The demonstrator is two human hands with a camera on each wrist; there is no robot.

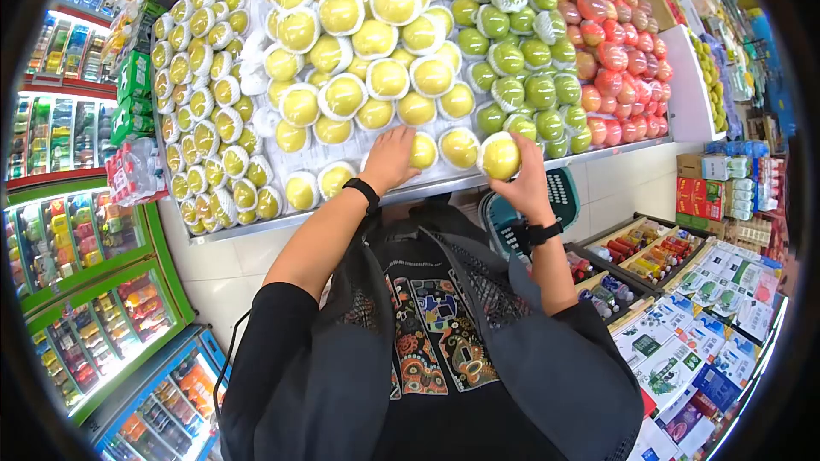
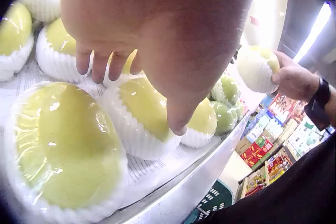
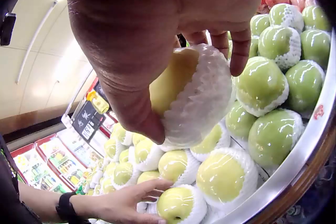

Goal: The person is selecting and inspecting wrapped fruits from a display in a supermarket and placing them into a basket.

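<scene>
My right hand grips a yellow fruit in a white foam net, above the front edge of the display. In the right wrist view the thumb and fingers of the right hand curl round this fruit, raised over the others. My left hand is at a wrapped yellow fruit in the front row. The left wrist view shows the left hand with fingers spread and thumb tip against a netted yellow fruit. Another yellow fruit lies between the hands.
Behind are stacked yellow fruits, green fruits and red fruits. A metal rim runs along the display's front. A green basket is below the right hand. Drink fridges stand at the left, bottle crates at the right.
</scene>
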